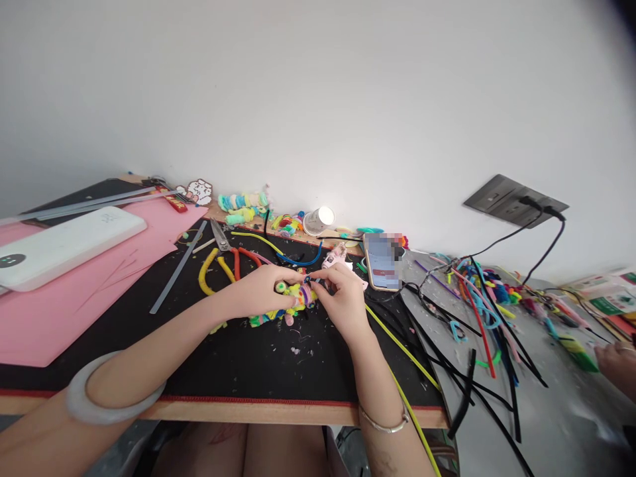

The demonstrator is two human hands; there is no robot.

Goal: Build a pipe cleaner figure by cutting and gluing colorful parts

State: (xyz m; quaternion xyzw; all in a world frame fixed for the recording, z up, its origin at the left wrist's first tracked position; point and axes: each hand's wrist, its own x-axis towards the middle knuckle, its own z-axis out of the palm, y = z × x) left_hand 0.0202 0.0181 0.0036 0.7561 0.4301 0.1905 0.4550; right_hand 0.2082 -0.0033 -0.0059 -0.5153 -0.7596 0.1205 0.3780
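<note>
A fuzzy pipe-cleaner figure (pixel 298 296), mostly yellow with green, pink and purple bits, is held low over the black mat (pixel 238 377). My left hand (pixel 261 289) is closed around its upper side. The thumb and fingers of my right hand (pixel 340 291) pinch at the figure's right end, where a small dark blue piece shows between the fingertips. Part of the figure is hidden by both hands. Just behind my left hand lie scissors (pixel 222 255) with yellow and orange-red handles. A pale pink piece (pixel 336 255) sits beyond my right hand.
A phone (pixel 382 262) leans near the wall, beside a paper cup (pixel 318 220). Pink sheets (pixel 109 271) and a white power bank (pixel 74 245) lie left. Loose pipe cleaners (pixel 477 318) and cables cover the grey table at right. Another person's hand (pixel 616 364) shows at the right edge.
</note>
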